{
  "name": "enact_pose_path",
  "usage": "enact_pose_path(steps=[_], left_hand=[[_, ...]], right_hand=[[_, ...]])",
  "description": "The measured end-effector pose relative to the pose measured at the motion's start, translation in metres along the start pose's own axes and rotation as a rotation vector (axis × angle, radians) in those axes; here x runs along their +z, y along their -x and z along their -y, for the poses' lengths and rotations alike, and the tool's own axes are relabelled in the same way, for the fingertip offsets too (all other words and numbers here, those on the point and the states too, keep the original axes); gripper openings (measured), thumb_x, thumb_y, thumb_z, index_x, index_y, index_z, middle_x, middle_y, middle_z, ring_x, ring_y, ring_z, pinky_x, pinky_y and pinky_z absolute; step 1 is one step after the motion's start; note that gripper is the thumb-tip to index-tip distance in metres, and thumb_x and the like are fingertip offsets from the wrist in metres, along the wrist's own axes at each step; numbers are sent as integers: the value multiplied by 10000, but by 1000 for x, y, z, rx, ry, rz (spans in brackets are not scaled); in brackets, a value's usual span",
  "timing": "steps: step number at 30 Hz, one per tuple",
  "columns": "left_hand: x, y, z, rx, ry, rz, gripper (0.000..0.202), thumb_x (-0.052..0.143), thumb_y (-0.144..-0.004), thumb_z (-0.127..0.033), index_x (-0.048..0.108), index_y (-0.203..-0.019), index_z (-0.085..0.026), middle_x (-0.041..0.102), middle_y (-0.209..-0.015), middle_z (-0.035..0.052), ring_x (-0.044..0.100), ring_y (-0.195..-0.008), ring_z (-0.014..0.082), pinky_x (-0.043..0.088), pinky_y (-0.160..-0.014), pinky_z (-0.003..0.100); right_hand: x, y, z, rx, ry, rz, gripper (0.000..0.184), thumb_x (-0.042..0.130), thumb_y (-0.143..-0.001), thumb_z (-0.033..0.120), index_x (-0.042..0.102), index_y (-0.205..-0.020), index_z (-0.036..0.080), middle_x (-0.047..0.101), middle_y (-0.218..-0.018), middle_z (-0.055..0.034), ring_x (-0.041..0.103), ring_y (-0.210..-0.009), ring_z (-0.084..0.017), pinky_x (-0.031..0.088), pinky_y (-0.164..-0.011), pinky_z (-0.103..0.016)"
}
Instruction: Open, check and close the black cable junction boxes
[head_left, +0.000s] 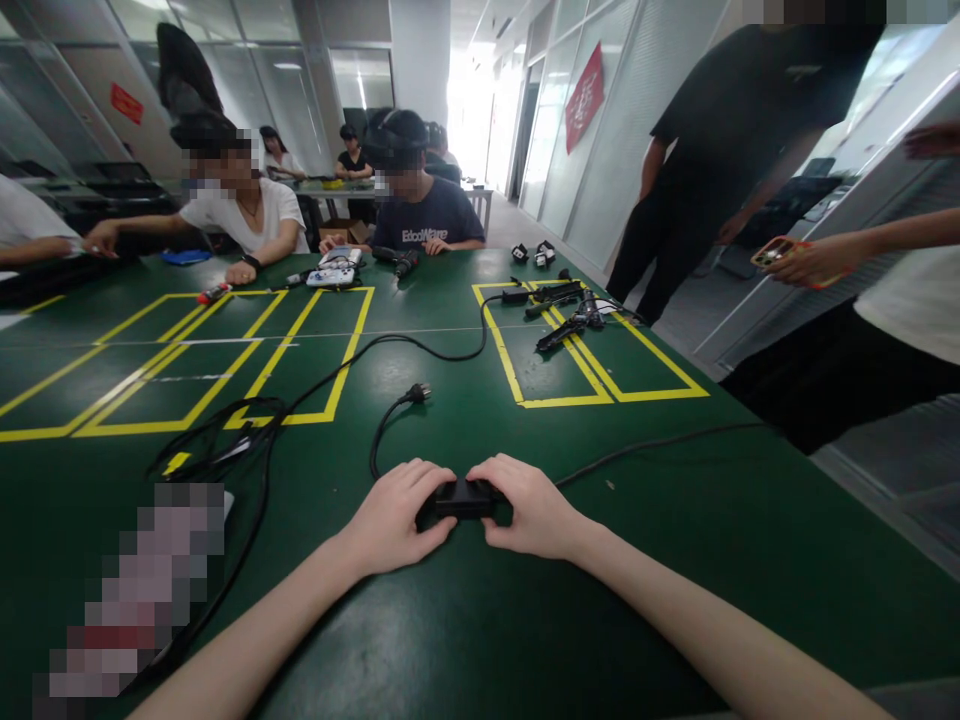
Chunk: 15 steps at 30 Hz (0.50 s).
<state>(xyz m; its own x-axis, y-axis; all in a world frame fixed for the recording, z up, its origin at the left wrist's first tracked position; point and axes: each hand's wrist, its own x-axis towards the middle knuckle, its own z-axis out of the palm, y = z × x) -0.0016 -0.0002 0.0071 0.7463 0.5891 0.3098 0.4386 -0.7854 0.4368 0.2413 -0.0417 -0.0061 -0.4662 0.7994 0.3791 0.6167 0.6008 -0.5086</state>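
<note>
Both my hands rest on the green table (480, 620) near its front edge, closed around a small black power adapter (463, 497). My left hand (395, 515) grips its left end and my right hand (529, 507) grips its right end. A black cable with a plug (418, 392) curls away from the adapter's left side toward the middle of the table. Another thin black cable (652, 444) runs off to the right from under my right hand.
Yellow tape boxes (592, 345) mark the tabletop. Black tools and cables (564, 312) lie at the far right, a cable tangle (225, 445) at the left. Two people sit across the table; others stand at the right, one holding a phone (780, 252).
</note>
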Motion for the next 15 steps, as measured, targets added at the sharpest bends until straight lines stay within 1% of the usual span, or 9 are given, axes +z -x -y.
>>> enact_pose_path(steps=[4, 8, 11, 15], left_hand=[[6, -1, -2, 10, -48, 4, 368, 690, -838, -249, 598, -1192, -218, 715, -1082, 71, 673, -959, 262, 552, -826, 383], [12, -1, 0, 26, -103, 17, 409, 650, -806, -158, 596, -1209, -201, 719, -1068, 74, 682, -950, 263, 551, -826, 384], [14, 1, 3, 57, -161, 16, 375, 640, -844, -140, 599, -1214, -184, 725, -1059, 86, 691, -940, 262, 551, -810, 381], [13, 2, 6, 96, -198, -6, 293, 636, -920, -196, 610, -1211, -171, 740, -1047, 93, 704, -899, 255, 551, -776, 376]], right_hand=[[2, 0, -1, -7, 43, -3, 444, 645, -688, 104, 597, -1121, 185, 702, -999, -76, 645, -883, -229, 534, -783, -337], [1, 2, -5, 0, 53, 21, 388, 644, -736, 82, 600, -1106, 192, 712, -987, -69, 665, -889, -220, 539, -785, -324], [0, 3, -8, -9, 51, 37, 351, 661, -788, 95, 608, -1122, 190, 731, -1019, -80, 692, -914, -225, 552, -798, -328], [-1, 3, -10, -42, 90, 39, 251, 655, -879, 149, 626, -1126, 178, 750, -1031, -102, 723, -926, -243, 569, -797, -341]])
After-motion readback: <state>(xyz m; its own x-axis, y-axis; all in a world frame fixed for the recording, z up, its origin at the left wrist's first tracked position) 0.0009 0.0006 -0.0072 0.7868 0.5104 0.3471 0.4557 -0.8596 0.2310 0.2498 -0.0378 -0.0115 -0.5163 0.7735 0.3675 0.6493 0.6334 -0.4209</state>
